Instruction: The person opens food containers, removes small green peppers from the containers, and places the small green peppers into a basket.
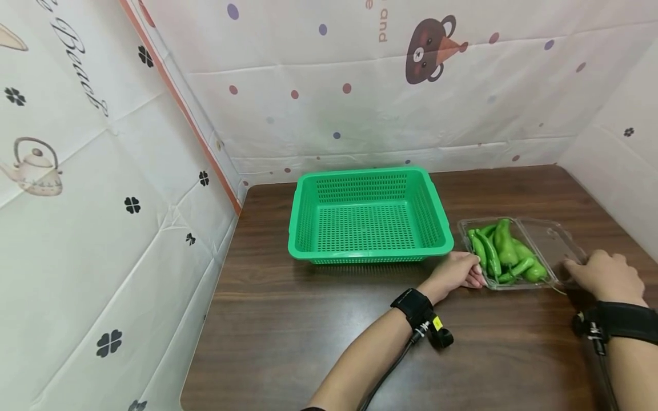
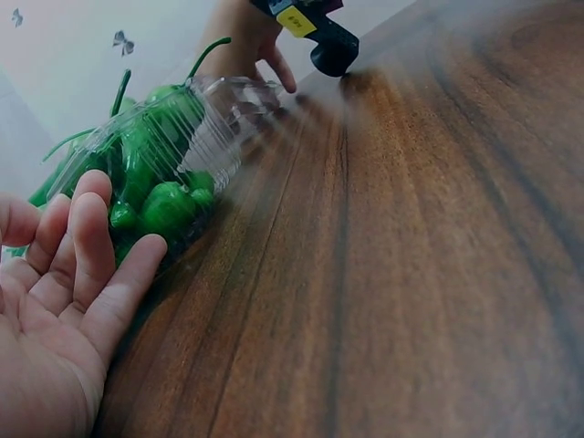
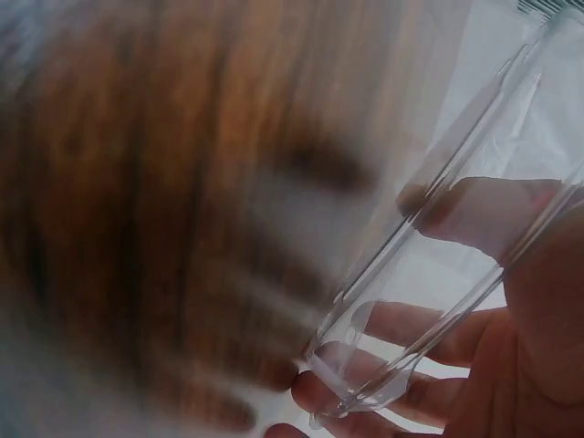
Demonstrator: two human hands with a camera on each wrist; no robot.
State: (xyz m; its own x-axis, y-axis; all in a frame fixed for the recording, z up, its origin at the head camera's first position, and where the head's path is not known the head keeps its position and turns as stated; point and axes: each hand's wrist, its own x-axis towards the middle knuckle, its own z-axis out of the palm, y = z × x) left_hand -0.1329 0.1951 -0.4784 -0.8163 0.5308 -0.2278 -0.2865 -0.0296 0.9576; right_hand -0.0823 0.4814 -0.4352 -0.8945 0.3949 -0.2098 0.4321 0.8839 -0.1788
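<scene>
At the frame's right, a clear rectangular plastic box (image 1: 519, 286) of green peppers (image 1: 506, 245) lies opened left to right between the left hand (image 1: 457, 270) and right hand (image 1: 610, 277). The left's loosely extended fingers (image 2: 93, 239) touch its lower-left side; the right pinches its clear lid (image 1: 551, 242).

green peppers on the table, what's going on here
A person's left hand touches the left side of an open clear plastic box of green peppers, while the right hand holds its lid, folded out to the right. A green basket stands left of the box on the wooden table.
</scene>
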